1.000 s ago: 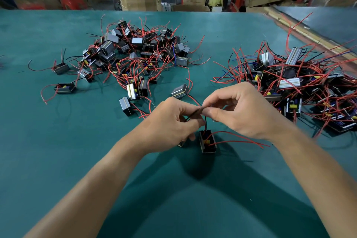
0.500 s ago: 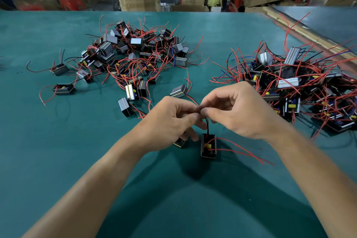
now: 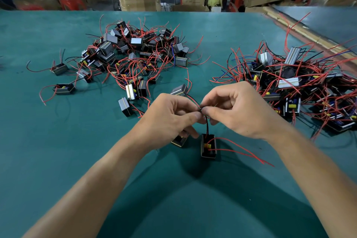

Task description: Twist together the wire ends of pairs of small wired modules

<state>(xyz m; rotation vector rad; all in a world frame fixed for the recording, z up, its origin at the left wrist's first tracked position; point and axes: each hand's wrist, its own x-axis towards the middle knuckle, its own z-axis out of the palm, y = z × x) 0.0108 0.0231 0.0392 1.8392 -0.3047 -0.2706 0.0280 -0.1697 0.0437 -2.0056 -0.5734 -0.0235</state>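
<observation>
**Two hands pinch wire ends above small modules**

Two bare arms reach in from the near edge over the green table (image 3: 58, 150). The left hand (image 3: 170, 120) and the right hand (image 3: 237, 110) meet in the middle. Both have curled fingers, and each pinches the wire ends (image 3: 201, 109) between thumb and fingertip. The ends are tiny and mostly covered, so I cannot tell how far they are twisted.

Just under the hands, a black module (image 3: 208, 147) sits on the table with a yellow part inside. A black wire (image 3: 206, 125) goes up from it to the pinch. Its red wires (image 3: 241, 152) trail off to the right. A second module (image 3: 179, 141) peeks out from under the left hand, and most of it is hidden.

Just behind the hands lies a grey module (image 3: 179, 90), with wires running toward the fingers.

Farther back are two tangled heaps of modules. The left pile (image 3: 139, 54) is spread wide. The right pile (image 3: 299, 87) is cut off by the right edge.

Past the table, cardboard boxes (image 3: 139, 1) stand in a blurry room.
</observation>
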